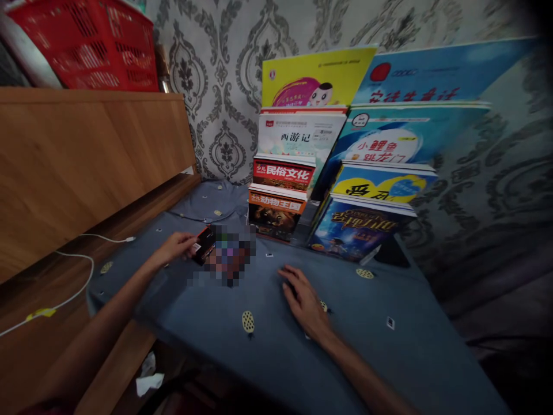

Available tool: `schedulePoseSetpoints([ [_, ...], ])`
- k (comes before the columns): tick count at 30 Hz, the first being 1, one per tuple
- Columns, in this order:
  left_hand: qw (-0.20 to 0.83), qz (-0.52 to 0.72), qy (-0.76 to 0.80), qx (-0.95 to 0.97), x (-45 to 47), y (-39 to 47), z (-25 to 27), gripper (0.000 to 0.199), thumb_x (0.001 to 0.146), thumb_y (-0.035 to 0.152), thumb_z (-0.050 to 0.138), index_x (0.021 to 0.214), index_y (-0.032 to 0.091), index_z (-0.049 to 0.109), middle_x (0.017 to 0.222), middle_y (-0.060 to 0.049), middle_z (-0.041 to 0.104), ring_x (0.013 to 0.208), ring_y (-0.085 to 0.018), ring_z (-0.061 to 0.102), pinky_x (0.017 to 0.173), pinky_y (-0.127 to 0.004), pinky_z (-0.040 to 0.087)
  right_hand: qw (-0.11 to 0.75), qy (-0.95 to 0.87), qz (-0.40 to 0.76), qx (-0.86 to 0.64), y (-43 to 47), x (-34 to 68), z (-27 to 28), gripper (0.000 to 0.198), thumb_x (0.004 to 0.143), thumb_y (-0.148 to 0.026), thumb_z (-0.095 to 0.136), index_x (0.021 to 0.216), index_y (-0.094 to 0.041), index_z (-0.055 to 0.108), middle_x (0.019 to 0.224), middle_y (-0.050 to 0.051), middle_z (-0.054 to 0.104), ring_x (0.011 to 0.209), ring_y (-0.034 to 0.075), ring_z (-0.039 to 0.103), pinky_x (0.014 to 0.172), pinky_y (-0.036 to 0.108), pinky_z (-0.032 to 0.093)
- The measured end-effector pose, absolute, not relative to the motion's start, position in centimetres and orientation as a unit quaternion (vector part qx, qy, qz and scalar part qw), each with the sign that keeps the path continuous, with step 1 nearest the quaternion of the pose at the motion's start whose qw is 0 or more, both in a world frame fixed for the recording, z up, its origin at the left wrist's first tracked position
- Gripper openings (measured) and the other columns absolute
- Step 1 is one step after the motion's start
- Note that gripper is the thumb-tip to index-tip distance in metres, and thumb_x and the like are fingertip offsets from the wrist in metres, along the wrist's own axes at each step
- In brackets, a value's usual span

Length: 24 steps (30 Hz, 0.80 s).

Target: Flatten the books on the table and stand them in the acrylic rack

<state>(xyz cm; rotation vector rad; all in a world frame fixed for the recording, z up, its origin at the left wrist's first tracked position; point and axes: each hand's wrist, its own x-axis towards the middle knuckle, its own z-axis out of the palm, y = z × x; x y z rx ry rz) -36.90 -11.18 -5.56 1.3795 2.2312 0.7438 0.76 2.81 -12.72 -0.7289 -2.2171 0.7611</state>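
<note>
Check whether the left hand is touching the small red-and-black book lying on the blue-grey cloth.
Touching. The head view shows the left hand with fingertips on the near edge of the small red-and-black book.

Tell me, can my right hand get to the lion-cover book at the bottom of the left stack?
Probably yes. The right hand lies flat on the blue-grey cloth, and only bare cloth shows between it and the lion-cover book, whose front faces you unblocked.
</note>
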Motion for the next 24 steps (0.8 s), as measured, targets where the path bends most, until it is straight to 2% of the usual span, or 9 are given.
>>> schedulePoseSetpoints([
  [3,0.079,0.270,0.815,0.506,-37.6,-9.2,-6.4,0.055,0.091,0.054,0.049,0.127,0.014,0.062,0.128,-0.017,0.067,0.122,-0.033,0.062,0.099,-0.044,0.051,0.335,-0.855,0.285,-0.273,2.8,0.7,-12.4,0.036,0.098,-0.030,0.042,0.122,-0.021,0.067,0.132,0.014,0.062,0.124,0.029,0.060,0.105,0.051,0.050],
  [6,0.062,0.255,0.803,0.535,-36.2,-8.0,-8.7,0.057,0.091,0.049,0.050,0.135,0.012,0.055,0.143,-0.017,0.057,0.138,-0.033,0.048,0.114,-0.048,0.038,0.331,-0.861,0.277,-0.268,2.8,0.8,-12.2,0.036,0.097,-0.027,0.042,0.122,-0.020,0.067,0.132,0.015,0.062,0.123,0.029,0.060,0.105,0.051,0.050],
  [9,0.022,0.221,0.804,0.552,-33.6,-8.5,-11.0,0.060,0.095,0.047,0.046,0.142,0.010,0.048,0.152,-0.019,0.047,0.145,-0.031,0.039,0.119,-0.047,0.031,0.333,-0.862,0.271,-0.270,2.9,1.0,-12.1,0.036,0.097,-0.026,0.043,0.123,-0.019,0.066,0.133,0.016,0.062,0.123,0.029,0.060,0.105,0.052,0.049],
  [12,-0.011,0.210,0.794,0.571,-30.1,-10.1,-12.2,0.059,0.097,0.046,0.045,0.144,0.010,0.045,0.155,-0.020,0.041,0.146,-0.031,0.038,0.119,-0.046,0.033,0.340,-0.863,0.263,-0.265,2.8,1.0,-11.9,0.035,0.099,-0.029,0.043,0.124,-0.018,0.065,0.132,0.016,0.062,0.124,0.029,0.060,0.105,0.052,0.049],
  [16,-0.023,0.210,0.764,0.609,-24.7,-12.1,-12.1,0.059,0.097,0.045,0.049,0.143,0.009,0.044,0.154,-0.023,0.038,0.144,-0.035,0.037,0.116,-0.052,0.036,0.359,-0.868,0.242,-0.244,2.1,0.9,-11.1,0.035,0.101,-0.029,0.042,0.126,-0.021,0.064,0.134,0.014,0.062,0.125,0.028,0.059,0.106,0.053,0.049],
  [20,-0.020,0.196,0.722,0.663,-20.5,-13.0,-10.2,0.049,0.097,0.039,0.052,0.140,0.014,0.048,0.141,-0.019,0.050,0.129,-0.033,0.050,0.106,-0.052,0.045,0.338,-0.901,0.199,-0.187,0.8,0.7,-10.1,0.034,0.101,-0.023,0.041,0.126,-0.022,0.065,0.133,0.014,0.064,0.122,0.027,0.061,0.103,0.052,0.051],
  [24,-0.024,0.182,0.697,0.694,-19.8,-12.4,-8.4,0.030,0.099,0.026,0.048,0.125,0.018,0.060,0.121,-0.013,0.062,0.112,-0.028,0.058,0.097,-0.047,0.051,0.268,-0.942,0.165,-0.121,-0.7,0.1,-9.3,0.036,0.098,-0.017,0.044,0.129,-0.018,0.063,0.135,0.015,0.063,0.126,0.028,0.059,0.103,0.052,0.051],
])
